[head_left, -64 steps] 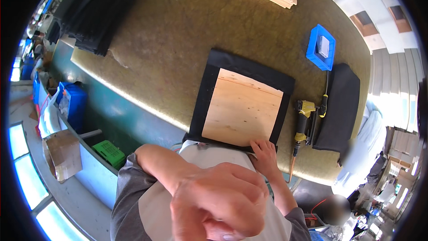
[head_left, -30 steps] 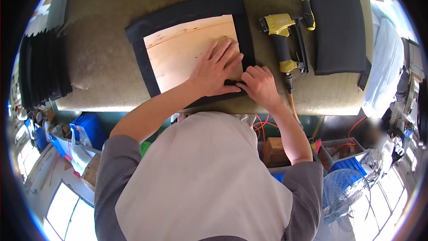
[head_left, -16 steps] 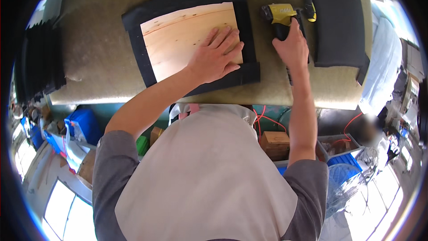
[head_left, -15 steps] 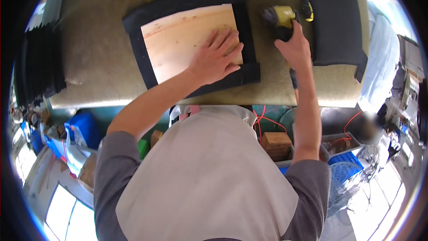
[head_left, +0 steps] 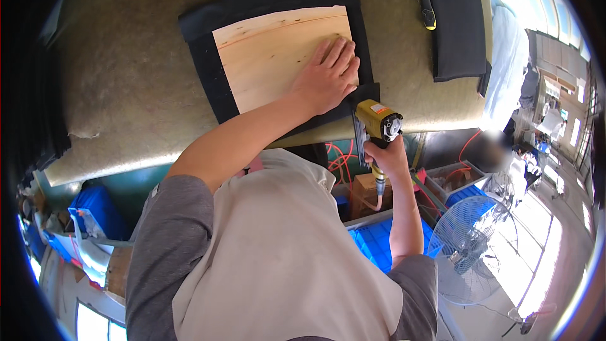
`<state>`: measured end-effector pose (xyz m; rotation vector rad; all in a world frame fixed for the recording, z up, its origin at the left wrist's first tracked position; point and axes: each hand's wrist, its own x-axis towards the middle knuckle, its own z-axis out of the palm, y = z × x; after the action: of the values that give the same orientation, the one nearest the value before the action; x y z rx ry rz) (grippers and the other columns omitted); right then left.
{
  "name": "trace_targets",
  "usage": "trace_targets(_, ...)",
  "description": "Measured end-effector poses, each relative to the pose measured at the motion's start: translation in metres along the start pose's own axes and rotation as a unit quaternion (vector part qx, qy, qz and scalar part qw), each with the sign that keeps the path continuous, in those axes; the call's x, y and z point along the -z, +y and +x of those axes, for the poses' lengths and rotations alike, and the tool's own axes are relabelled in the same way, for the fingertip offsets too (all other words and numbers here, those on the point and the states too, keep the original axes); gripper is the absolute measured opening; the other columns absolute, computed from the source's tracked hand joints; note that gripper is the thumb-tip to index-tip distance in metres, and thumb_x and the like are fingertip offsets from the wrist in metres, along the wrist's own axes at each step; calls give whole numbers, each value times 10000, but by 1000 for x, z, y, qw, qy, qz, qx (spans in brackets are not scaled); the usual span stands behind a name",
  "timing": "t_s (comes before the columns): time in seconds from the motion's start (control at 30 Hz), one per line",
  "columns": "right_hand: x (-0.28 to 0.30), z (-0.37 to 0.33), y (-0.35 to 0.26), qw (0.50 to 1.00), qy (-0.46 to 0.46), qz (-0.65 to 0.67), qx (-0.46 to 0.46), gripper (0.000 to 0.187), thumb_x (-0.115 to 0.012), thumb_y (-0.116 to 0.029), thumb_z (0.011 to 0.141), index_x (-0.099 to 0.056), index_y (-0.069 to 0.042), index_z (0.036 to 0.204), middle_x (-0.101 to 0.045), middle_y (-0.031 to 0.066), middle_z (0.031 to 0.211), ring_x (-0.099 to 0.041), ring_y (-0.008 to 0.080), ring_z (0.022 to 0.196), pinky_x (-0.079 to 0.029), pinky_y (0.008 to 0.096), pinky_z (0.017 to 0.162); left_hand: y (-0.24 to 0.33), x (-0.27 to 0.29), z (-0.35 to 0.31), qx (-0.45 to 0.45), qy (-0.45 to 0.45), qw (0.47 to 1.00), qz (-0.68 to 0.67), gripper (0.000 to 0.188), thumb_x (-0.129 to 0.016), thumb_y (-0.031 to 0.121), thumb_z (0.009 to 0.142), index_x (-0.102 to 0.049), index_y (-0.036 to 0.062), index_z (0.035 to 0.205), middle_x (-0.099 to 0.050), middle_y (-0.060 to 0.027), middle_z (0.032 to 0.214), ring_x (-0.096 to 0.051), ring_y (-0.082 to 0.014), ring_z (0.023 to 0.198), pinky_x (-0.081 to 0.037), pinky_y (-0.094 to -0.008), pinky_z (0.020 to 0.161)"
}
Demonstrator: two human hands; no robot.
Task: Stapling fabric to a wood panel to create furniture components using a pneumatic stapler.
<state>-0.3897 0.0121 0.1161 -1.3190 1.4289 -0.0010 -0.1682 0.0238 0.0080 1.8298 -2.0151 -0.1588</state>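
Observation:
A pale plywood board (head_left: 265, 50) lies on a larger sheet of black fabric (head_left: 208, 79), which shows as a border around it. My left hand (head_left: 325, 79) rests flat near the board's right edge, fingers stretched out. In my right hand (head_left: 390, 155) is a yellow and black pneumatic staple gun (head_left: 374, 115), gripped by its handle. It stands at the fabric's near right corner, by the table's front edge. Whether its nose touches the fabric, I cannot tell. An air hose fitting (head_left: 380, 184) hangs below the handle.
On the worktable (head_left: 139, 57), a screwdriver (head_left: 428, 11) with a yellow-black handle lies beside a black padded piece (head_left: 459, 25). Black material (head_left: 44, 107) is at the left. A red hose (head_left: 341, 158), cardboard box (head_left: 364, 192), blue crate (head_left: 372, 243) and fan (head_left: 466, 249) are below the edge.
My right hand has brought the staple gun from the far right of the board down toward the near corner of the fabric. My left hand still presses on the board.

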Motion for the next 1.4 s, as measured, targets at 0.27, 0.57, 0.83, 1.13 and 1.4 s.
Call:
trace_targets(0.27, -4, 22, 0, 999, 27, 26, 31, 170, -695, -66, 781, -679, 45, 909, -660, 44, 672, -650, 108, 586, -535, 287, 546, -6, -1, 9, -7, 19, 1000, 9, 531, -620, 381, 964, -568, 73, 1393, -458, -165, 1550, -381, -340, 1470, -254, -525, 1226)
trace_targets(0.57, 15, 61, -42, 993, 30, -83, 75, 182, -706, -121, 783, -639, 46, 755, -666, 107, 605, -686, 173, 554, -535, 337, 524, -42, 39, -8, 65, 132, 988, -52, 518, -706, 336, 901, -599, 51, 1321, -556, -184, 1355, -494, -369, 1310, -388, -517, 1091)
trace_targets(0.83, -20, 49, -97, 925, -11, -291, 243, 254, -708, -155, 778, -678, 28, 951, -685, 227, 761, -686, 425, 755, -543, 446, 704, -24, 80, -153, 330, 115, 936, -32, 647, -858, 386, 748, -623, 118, 1287, -635, -83, 1129, -645, -309, 973, -515, -451, 783)
trace_targets(1.13, -81, 81, -137, 871, -140, -358, 305, 217, -687, -100, 807, -638, 51, 954, -656, 126, 666, -675, 212, 552, -542, 372, 569, -32, 91, -149, 356, 34, 921, -153, 321, -808, 317, 842, -605, 79, 773, -646, -98, 792, -656, -370, 739, -511, -498, 648)
trace_targets(1.4, -73, 84, -150, 921, -172, -320, 143, 238, -649, -92, 805, -644, 87, 962, -677, 148, 675, -672, 189, 527, -550, 356, 543, -57, 74, -141, 390, 71, 906, -149, 326, -774, 345, 869, -631, 96, 715, -636, -119, 671, -651, -381, 682, -511, -502, 589)
